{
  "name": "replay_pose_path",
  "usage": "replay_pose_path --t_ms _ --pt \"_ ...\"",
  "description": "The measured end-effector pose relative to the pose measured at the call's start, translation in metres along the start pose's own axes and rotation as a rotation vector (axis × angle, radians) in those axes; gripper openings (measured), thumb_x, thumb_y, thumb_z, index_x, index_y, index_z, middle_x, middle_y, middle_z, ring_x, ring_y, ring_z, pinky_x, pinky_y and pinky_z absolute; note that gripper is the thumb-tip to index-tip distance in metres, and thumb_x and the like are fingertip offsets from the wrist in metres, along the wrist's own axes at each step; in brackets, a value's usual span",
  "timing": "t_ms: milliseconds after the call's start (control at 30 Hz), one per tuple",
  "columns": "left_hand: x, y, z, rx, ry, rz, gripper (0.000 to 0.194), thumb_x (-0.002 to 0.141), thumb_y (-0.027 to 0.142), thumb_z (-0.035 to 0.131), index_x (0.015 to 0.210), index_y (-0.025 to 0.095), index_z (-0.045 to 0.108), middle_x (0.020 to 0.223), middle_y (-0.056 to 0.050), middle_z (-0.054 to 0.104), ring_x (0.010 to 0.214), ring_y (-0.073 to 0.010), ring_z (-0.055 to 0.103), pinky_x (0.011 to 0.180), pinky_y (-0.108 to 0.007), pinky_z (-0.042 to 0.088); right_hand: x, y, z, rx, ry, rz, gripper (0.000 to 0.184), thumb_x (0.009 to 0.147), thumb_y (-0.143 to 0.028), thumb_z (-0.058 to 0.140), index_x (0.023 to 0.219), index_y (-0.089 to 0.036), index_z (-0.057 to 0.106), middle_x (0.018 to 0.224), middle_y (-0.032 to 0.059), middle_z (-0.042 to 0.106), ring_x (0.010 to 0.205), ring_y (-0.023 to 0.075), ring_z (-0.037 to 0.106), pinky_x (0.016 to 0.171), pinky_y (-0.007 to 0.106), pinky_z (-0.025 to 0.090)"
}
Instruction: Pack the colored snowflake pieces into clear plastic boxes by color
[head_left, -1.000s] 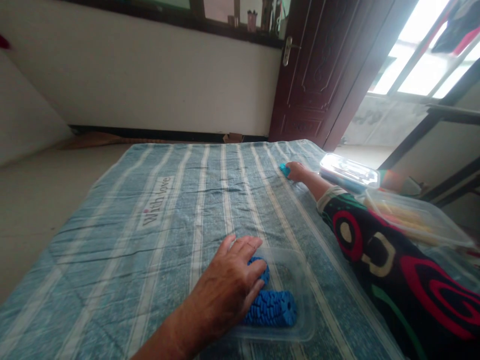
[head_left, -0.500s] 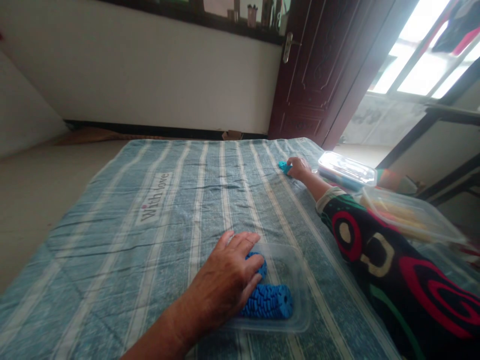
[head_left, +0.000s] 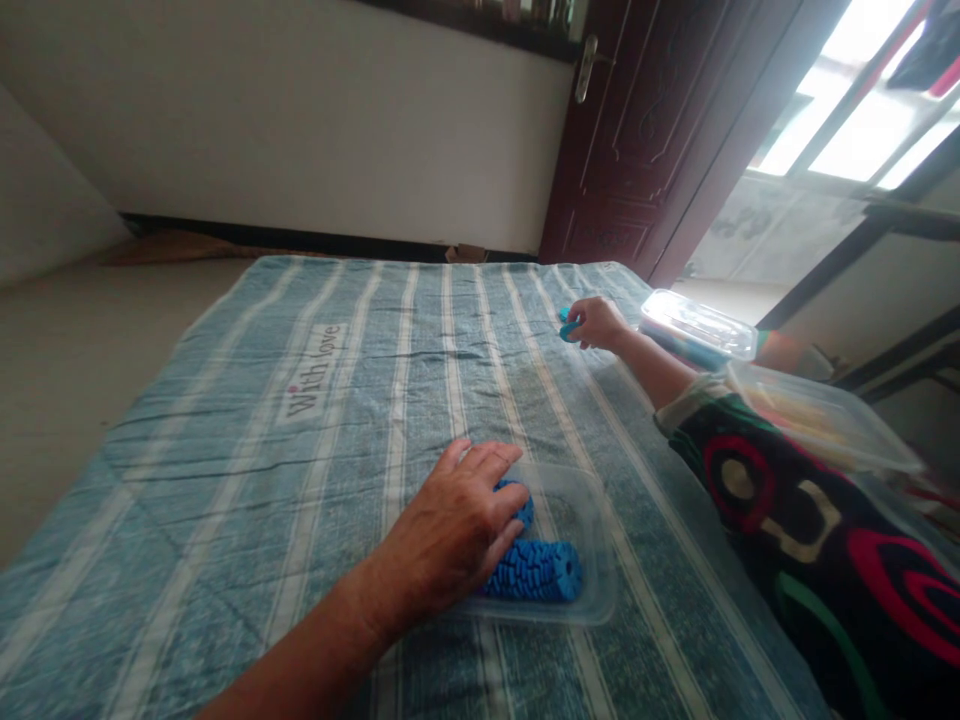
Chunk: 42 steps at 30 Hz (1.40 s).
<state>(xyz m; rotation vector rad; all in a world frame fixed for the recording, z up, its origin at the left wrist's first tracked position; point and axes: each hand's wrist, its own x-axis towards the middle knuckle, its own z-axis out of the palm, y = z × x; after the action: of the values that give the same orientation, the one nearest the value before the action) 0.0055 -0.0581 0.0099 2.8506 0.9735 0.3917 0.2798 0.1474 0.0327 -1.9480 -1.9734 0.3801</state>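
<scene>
My left hand (head_left: 457, 530) is curved over a clear plastic container (head_left: 600, 590). Its fingers and thumb wrap around the far of two rolls of stacked blue notched discs; that roll (head_left: 525, 508) is mostly hidden under the hand. The near roll (head_left: 544, 570) lies on its side in the container, showing a disc face with a centre hole. Farther off to the right, my right hand (head_left: 598, 325) pinches a light-blue disc (head_left: 570, 331) between thumb and fingers, just above the bed cover. Another light-blue piece (head_left: 564, 313) lies right behind it.
Right of my right arm stands a lidded clear box (head_left: 697, 325). Nearer is an open clear container (head_left: 825, 415) with yellowish pieces, partly behind my sleeve. Everything rests on a striped blue-grey cover (head_left: 360, 470). A dark red door (head_left: 622, 130) is beyond its far edge.
My right hand has drawn one light-blue disc slightly apart from the other light-blue pieces. My left hand keeps its place on the roll. The view has tilted slightly downward.
</scene>
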Motion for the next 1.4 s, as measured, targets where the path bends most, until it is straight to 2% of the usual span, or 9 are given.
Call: replay_pose_path --t_ms 133,233,333,400,533,633,833,1133,1400 --pt "0.002 0.0 0.001 -0.005 -0.019 0.006 0.011 0.088 0.021 0.064 0.096 0.017 0.069 0.134 -0.017 0.059 0.122 -0.0352 0.057 0.103 -0.063 0.04 -0.069 -0.027 -0.02 0.297 -0.311 -0.412 0.021 0.076 -0.028 0.073 0.091 -0.015 0.067 0.069 -0.0018 0.064 0.054 0.0088 0.059 0.054 0.022 0.046" --pt "0.003 0.0 0.002 0.01 -0.032 -0.011 0.012 0.088 0.022 0.065 0.097 0.017 0.069 0.134 -0.017 0.059 0.125 -0.0354 0.055 0.104 -0.063 0.039 -0.128 -0.045 -0.028 0.271 -0.515 -0.623 0.014 0.081 -0.028 0.069 0.09 -0.018 0.069 0.072 -0.003 0.065 0.061 0.0082 0.057 0.06 0.022 0.044" --pt "0.004 0.0 0.003 0.049 -0.022 -0.012 0.015 0.088 0.023 0.065 0.1 0.016 0.069 0.133 -0.017 0.06 0.125 -0.0352 0.054 0.103 -0.06 0.041 -0.17 -0.057 -0.022 0.118 -0.505 -0.831 0.007 0.083 -0.017 0.066 0.088 -0.019 0.07 0.081 -0.0012 0.067 0.07 0.0093 0.058 0.066 0.024 0.041" --pt "0.004 0.0 0.004 0.059 -0.013 0.005 0.019 0.087 0.023 0.065 0.105 0.016 0.069 0.133 -0.018 0.06 0.124 -0.0346 0.055 0.101 -0.057 0.043 -0.186 -0.061 -0.012 -0.02 -0.462 -0.889 0.013 0.084 -0.01 0.061 0.086 -0.02 0.069 0.079 -0.0008 0.065 0.067 0.0096 0.054 0.061 0.025 0.035" --pt "0.005 -0.001 0.003 0.036 -0.002 0.019 0.02 0.086 0.022 0.067 0.105 0.016 0.071 0.132 -0.017 0.061 0.123 -0.0343 0.056 0.101 -0.056 0.043 -0.199 -0.064 0.005 -0.276 -0.374 -0.918 0.026 0.083 0.001 0.052 0.088 -0.019 0.068 0.074 0.0001 0.06 0.056 0.0094 0.041 0.052 0.029 0.022" --pt "0.006 -0.001 0.002 0.016 0.004 0.011 0.016 0.085 0.021 0.067 0.099 0.017 0.071 0.13 -0.015 0.063 0.121 -0.0326 0.056 0.101 -0.054 0.043 -0.203 -0.062 0.012 -0.336 -0.338 -0.95 0.027 0.087 -0.001 0.048 0.088 -0.018 0.068 0.077 0.0011 0.06 0.056 0.0092 0.039 0.051 0.029 0.021" --pt "0.007 -0.001 0.0 -0.019 0.025 -0.006 0.019 0.084 0.024 0.068 0.102 0.02 0.071 0.127 -0.011 0.066 0.117 -0.0291 0.059 0.1 -0.05 0.045 -0.209 -0.053 0.024 -0.324 -0.24 -0.993 0.029 0.093 -0.007 0.045 0.103 -0.02 0.068 0.089 0.0032 0.062 0.064 0.0111 0.045 0.053 0.028 0.027" --pt "0.007 -0.002 -0.002 -0.093 0.039 -0.001 0.023 0.078 0.028 0.074 0.099 0.02 0.07 0.125 -0.01 0.067 0.117 -0.0285 0.06 0.099 -0.049 0.045 -0.212 -0.049 0.034 -0.23 -0.136 -1.006 0.022 0.098 -0.014 0.043 0.102 -0.019 0.064 0.092 0.0027 0.062 0.068 0.0119 0.049 0.055 0.027 0.032" --pt "0.009 -0.003 0.001 -0.087 0.043 -0.009 0.027 0.079 0.029 0.075 0.103 0.019 0.068 0.123 -0.01 0.067 0.115 -0.0296 0.061 0.099 -0.05 0.044 -0.216 -0.048 0.036 -0.172 -0.148 -0.942 0.019 0.099 -0.014 0.042 0.1 -0.017 0.061 0.096 0.004 0.061 0.069 0.0121 0.05 0.056 0.027 0.032"
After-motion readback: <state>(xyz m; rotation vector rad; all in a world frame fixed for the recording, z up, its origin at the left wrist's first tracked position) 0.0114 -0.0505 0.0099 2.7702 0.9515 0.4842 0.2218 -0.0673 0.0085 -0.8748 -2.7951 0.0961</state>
